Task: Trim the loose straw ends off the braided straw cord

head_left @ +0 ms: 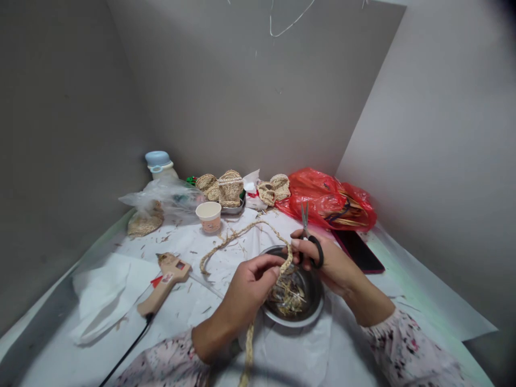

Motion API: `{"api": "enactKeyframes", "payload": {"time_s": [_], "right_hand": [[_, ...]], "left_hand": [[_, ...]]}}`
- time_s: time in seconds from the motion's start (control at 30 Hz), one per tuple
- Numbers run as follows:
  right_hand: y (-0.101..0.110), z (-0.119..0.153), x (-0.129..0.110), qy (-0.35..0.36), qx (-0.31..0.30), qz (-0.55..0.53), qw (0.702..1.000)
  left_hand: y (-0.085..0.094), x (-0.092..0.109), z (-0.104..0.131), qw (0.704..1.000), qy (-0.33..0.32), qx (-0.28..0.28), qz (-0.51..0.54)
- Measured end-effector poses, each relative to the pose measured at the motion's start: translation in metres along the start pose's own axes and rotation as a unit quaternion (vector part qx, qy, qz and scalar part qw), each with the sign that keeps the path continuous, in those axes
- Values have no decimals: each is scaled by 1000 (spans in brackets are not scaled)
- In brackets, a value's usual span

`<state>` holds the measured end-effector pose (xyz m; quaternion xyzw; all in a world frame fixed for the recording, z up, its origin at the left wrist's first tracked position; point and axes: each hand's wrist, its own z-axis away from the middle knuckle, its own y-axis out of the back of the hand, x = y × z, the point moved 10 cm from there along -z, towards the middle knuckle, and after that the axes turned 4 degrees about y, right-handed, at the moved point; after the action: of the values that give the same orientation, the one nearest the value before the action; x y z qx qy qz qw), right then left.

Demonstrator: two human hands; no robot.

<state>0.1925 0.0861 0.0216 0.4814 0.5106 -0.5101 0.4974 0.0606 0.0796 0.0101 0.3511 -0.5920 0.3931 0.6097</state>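
Note:
A long braided straw cord (249, 349) runs up from the near edge into my left hand (253, 285), whose thumb and fingers pinch it. From there it bends past my right fingertips and loops back over the table to the left. My right hand (318, 255) is closed round black-handled scissors (305, 217), their blades pointing up and away; its fingertips also touch the braid. Below both hands stands a metal bowl (316, 309) with straw scraps (288, 301) in it. Part of the bowl is hidden by my hands.
Left are a hot glue gun (165, 285) with a black cord and white paper (100, 295). Behind stand a paper cup (208, 217), a blue-lidded bottle (159, 164), woven straw pieces (230, 188) and a red plastic bag (318, 193). A dark tablet-like device (358, 250) lies right.

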Motion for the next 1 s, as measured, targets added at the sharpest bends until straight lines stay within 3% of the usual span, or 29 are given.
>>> {"api": "enactKeyframes", "payload": {"time_s": [0.17, 0.33, 0.5, 0.67, 0.83, 1.0], "right_hand": [[2, -2, 11, 5, 34, -94, 995], [-5, 2, 11, 39, 47, -57, 996], [-9, 4, 5, 46, 48, -13, 998], [-7, 9, -20, 86, 39, 119, 988], [-22, 20, -34, 140, 23, 330, 933], [-22, 24, -41, 186, 52, 370, 909]], "left_hand": [[-5, 3, 1, 999, -10, -23, -25], [0, 3, 0, 998, -27, -1, -61], [3, -4, -4, 999, -13, 11, -33], [10, 0, -5, 998, -18, 45, -51], [12, 9, -3, 989, -51, 58, -123], [11, 12, -1, 984, -65, 60, -154]]}}
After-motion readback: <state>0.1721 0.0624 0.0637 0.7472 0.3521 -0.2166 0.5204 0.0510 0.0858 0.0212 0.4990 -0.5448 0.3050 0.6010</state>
